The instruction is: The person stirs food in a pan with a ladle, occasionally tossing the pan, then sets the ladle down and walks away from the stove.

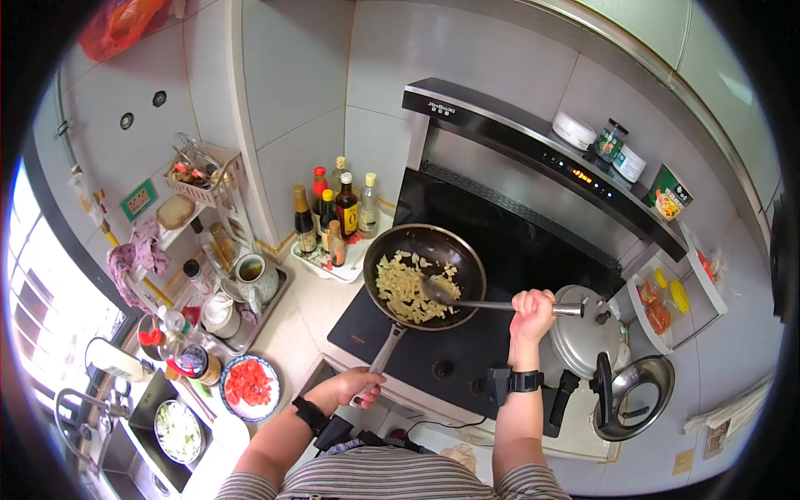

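Observation:
A dark wok (463, 250) rests on the black cooktop (517, 346), with pale yellowish chopped food (404, 287) spread over its bottom. My left hand (357, 387) is closed round the wok's handle (388, 348), near its end. In my right hand (532, 315) is the metal handle of a spatula (492, 306), gripped from above. The spatula's blade (437, 290) lies in the wok against the food, and its exact shape is partly hidden there.
Left of the wok, several sauce bottles (346, 207) stand on a white tray (335, 268). A plate of chopped red food (248, 388) and a bowl of pale green pieces (178, 431) are farther left. A pressure cooker (581, 329) and a metal basin (654, 379) stand at right, under the range hood (533, 158).

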### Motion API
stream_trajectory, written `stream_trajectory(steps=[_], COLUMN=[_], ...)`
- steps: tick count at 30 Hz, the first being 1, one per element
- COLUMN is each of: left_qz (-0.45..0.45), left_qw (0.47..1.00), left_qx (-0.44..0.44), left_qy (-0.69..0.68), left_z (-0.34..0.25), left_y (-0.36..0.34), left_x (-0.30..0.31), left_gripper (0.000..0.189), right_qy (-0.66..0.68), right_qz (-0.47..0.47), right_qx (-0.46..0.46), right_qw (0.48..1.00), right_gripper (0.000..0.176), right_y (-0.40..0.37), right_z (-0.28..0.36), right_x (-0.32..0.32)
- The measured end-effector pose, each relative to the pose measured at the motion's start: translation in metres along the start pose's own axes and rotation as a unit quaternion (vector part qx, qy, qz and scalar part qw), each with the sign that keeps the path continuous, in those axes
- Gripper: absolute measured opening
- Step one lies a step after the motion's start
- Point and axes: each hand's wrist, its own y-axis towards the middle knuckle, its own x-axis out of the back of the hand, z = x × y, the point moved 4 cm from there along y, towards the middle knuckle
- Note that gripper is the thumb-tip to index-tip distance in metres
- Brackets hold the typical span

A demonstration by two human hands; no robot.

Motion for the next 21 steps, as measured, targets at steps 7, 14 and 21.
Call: stream_trajectory(steps=[7,14,21], left_qz=[0.020,-0.017,-0.011], left_qw=[1.000,1.000,1.000], left_qx=[0.022,0.007,0.008], left_qy=[-0.001,0.021,0.025], left_z=[0.000,0.000,-0.002], left_y=[0.001,-0.004,-0.005], left_x=[0.002,-0.005,-0.005], left_gripper=[0.015,0.027,0.028], right_qy=[-0.061,-0.314,-0.356], right_qz=[0.060,0.292,0.349], right_qx=[-0.014,0.029,0.026], right_qw=[0.996,0.903,0.867], right_gripper=[0.022,0.021,0.026], right_y=[-0.010,-0.024,-0.023], right_z=[-0.048,-0.056,-0.057], right_x=[-0.022,-0.046,-0.058])
